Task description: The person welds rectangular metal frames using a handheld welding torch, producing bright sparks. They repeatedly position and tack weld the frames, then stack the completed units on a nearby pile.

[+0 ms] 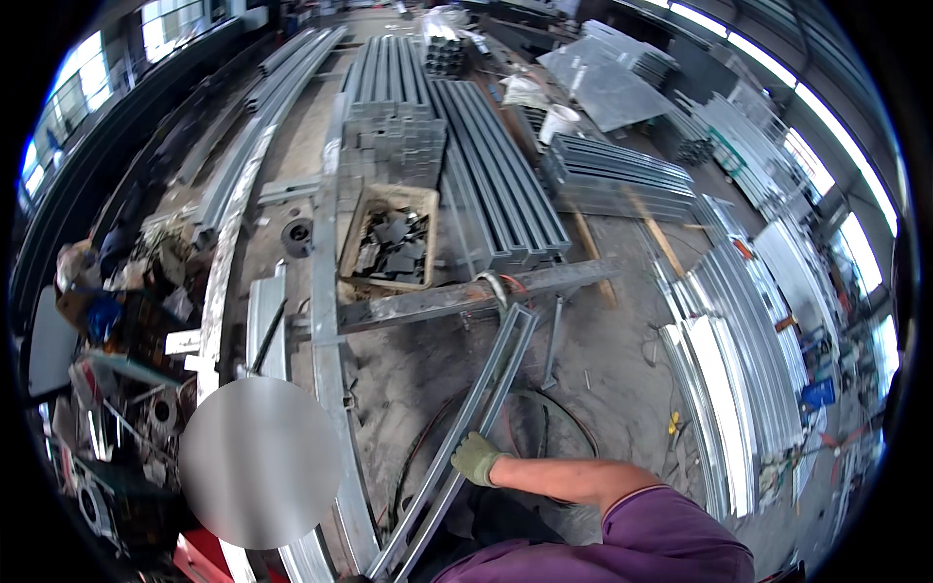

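Observation:
My right hand [475, 459], in a greenish work glove, is closed on the edge of a long galvanized metal channel [499, 367]. This channel slants from the lower edge, close to my body, up to its far end by a dark steel crossbeam [437, 303]. Its open side faces up, showing two raised edges with a groove between them. A purple sleeve covers my right upper arm. I do not see my left hand; the channel's near end runs out at the lower edge. Beside the far end, a thin metal strip [554, 342] stands near the beam.
A crate [433, 233] of metal scraps sits beyond the beam. Stacked channels [505, 185] lie ahead; more profiles [748, 350] lie right. Dark cables [573, 420] loop on the floor. A long steel rail [330, 389] runs along the left. A blurred disc covers the lower left.

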`<state>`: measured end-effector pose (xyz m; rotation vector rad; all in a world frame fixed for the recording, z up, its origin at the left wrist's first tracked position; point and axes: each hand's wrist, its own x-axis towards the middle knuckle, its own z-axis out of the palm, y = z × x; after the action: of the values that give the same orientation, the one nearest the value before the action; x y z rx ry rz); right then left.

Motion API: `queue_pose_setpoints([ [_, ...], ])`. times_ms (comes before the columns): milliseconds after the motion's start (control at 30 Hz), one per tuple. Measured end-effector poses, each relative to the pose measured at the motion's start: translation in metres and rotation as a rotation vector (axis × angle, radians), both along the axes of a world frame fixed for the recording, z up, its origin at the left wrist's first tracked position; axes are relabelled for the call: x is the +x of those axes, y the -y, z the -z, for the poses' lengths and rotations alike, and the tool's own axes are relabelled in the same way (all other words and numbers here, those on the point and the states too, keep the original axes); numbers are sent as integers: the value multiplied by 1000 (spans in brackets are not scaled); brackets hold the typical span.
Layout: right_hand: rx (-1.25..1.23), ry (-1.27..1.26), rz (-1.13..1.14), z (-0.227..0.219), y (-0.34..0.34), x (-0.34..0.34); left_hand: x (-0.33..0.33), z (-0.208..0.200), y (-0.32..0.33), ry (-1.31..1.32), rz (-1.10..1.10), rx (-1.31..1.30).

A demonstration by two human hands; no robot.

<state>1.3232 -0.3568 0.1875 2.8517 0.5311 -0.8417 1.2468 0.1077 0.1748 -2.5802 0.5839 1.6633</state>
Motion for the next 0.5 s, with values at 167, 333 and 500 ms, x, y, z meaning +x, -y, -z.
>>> queue_pose_setpoints([
  [167, 291, 301, 505, -34, -21, -49, 11, -16, -3, 22, -16, -21],
  [333, 640, -636, 1080, -2, -63, -97, 17, -18, 3, -40, 16, -39],
  [500, 883, -891, 1338, -8, -140, -94, 1, 51, -24, -135, 137, 142],
])
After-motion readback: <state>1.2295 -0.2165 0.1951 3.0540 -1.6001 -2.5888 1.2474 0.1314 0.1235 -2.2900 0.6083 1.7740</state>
